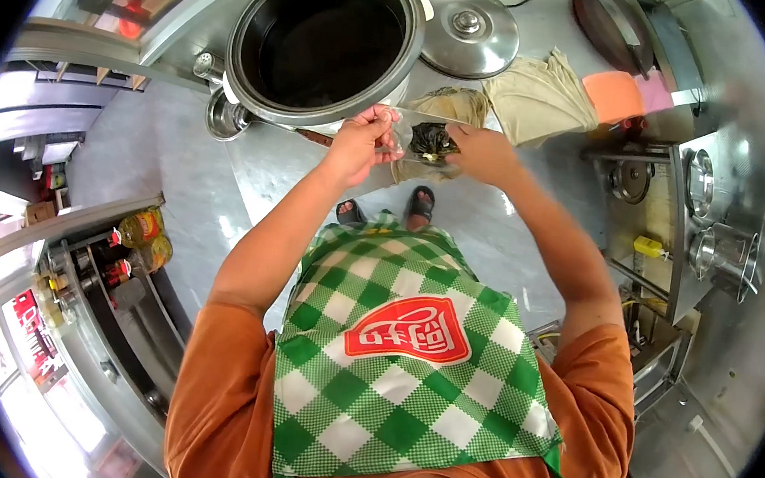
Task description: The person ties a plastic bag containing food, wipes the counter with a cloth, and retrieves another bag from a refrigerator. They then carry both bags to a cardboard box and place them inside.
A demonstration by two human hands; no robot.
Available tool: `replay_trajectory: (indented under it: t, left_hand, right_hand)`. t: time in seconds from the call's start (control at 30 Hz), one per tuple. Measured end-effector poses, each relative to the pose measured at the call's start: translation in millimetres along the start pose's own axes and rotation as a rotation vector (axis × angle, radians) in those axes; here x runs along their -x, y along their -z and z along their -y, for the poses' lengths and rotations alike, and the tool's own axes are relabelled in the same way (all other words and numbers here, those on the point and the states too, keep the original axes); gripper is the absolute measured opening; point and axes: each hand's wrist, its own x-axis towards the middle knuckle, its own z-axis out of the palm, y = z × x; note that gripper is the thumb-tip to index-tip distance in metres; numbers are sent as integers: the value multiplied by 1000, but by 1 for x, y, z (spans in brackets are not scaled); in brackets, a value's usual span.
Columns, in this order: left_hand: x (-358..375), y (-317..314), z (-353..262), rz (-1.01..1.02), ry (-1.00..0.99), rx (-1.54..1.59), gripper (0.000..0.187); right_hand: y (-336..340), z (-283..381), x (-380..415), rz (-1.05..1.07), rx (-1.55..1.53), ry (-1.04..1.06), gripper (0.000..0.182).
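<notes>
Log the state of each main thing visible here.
Pot: uncovered, dark inside
Lid: off, lying beside the pot
Clear bag: held by both hands, dark contents visible
Left hand: pinching the bag
Right hand: gripping the bag
Beige cloth: rumpled
Apron: worn

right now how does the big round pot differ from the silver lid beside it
Size: the pot looks wider than the lid.
Look: the pot is dark inside, whereas the lid is shiny silver metal.
Pose: the pot stands upright with its mouth open, while the lid lies flat, its knob facing up.
Both are round.
</notes>
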Motion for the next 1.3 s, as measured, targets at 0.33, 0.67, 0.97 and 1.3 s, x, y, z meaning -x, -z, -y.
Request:
replay_trajectory:
  t: [0.33,0.67,0.97,1.3]
  left_hand:
    - [21,-18,-9,-89,-1,-11,15]
    - [3,-28,-1,-100,-76,-286,18]
    - [-10,-35,0,-105,-103,-336,17]
    - [-7,-6,17,-112,-118,-380,17]
  right_hand:
    - [53,-29,24,114,-7,277,10]
    - [58,-30,7,-23,-277,159,25]
    - [-5,18,-34,63,-235,26,26]
    - [-56,15,-52,28,40,-136,26]
